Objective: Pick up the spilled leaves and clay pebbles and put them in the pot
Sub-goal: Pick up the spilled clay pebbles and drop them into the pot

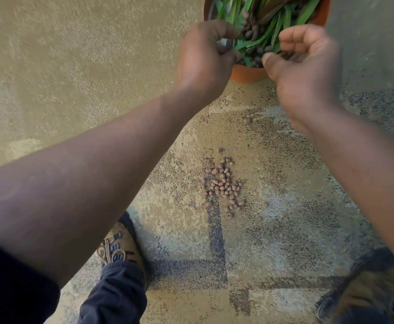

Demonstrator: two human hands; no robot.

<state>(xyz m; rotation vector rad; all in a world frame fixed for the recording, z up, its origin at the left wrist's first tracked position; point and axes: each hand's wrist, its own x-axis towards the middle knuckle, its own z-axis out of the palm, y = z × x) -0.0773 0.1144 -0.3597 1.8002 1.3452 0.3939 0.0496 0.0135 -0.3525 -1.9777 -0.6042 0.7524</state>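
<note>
Pebbles (225,185) spilled, cupped hands (303,64) over pot (247,74)

The pot (247,74) is round, terracotta-orange, upright on the floor at the top edge, partly cut off. Inside lie long green leaves (271,26) over brown pebbles. A loose cluster of small round reddish-brown pebbles (225,184) lies spilled on the floor, well apart from the pot, with a few strays around it.
</note>
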